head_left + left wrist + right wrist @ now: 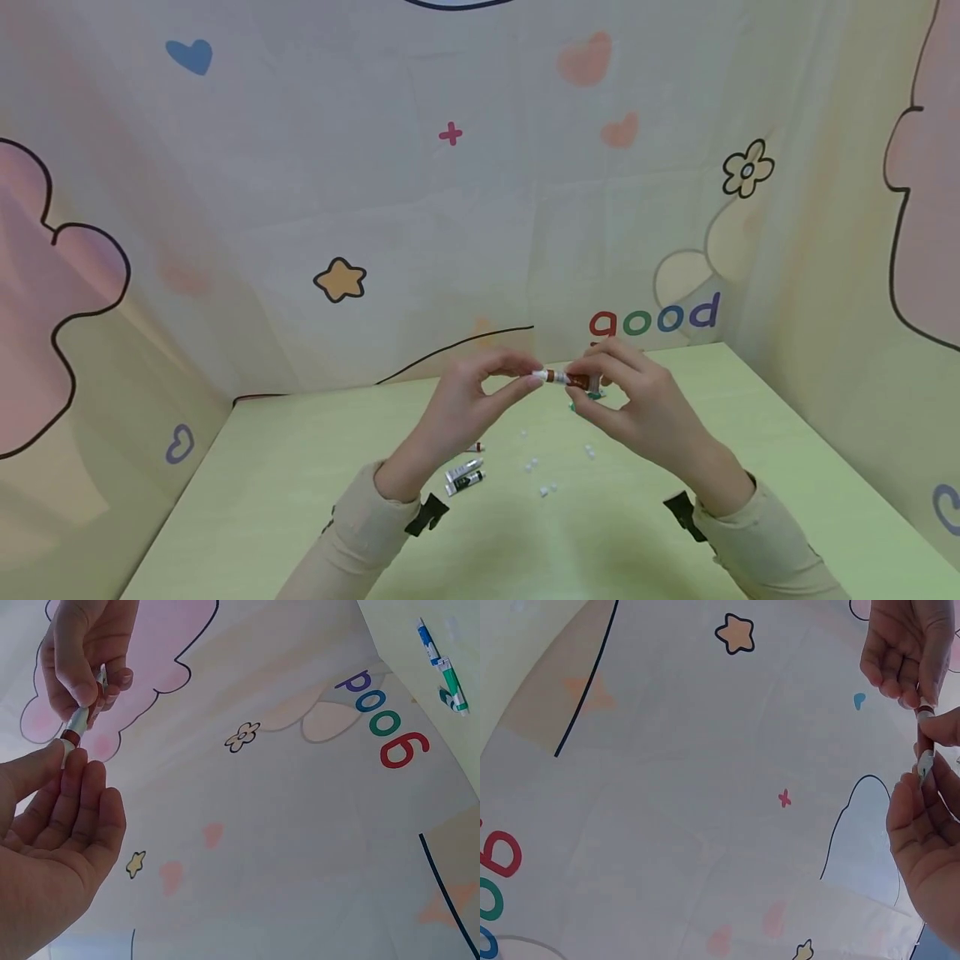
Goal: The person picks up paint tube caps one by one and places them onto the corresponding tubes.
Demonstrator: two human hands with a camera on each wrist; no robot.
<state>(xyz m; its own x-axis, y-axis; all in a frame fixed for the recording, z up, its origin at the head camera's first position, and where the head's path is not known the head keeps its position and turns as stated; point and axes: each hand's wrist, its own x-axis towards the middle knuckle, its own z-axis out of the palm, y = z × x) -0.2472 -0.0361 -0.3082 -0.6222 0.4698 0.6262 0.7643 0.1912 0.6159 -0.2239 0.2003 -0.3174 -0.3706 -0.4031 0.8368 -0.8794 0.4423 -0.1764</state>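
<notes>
Above the table, a small paint tube (561, 377) with a brown band and a white cap lies level between the two hands. My left hand (474, 398) pinches its white cap end between thumb and fingertips. The right hand (647, 402) grips the tube's body from the other side. In the left wrist view the tube (73, 731) spans from the left hand (66, 844) to the right hand (84, 656). The right wrist view shows the tube (925, 733) too, its flat end against the right fingers. Fingers hide part of the body.
Left of centre on the table (300, 500) lie a silver tube (464, 469), a black-labelled tube (467, 482) and a partly hidden red-brown one (476, 448). Several small white caps (590, 452) are scattered mid-table. Blue (428, 641) and green (452, 682) tubes lie near the printed back curtain.
</notes>
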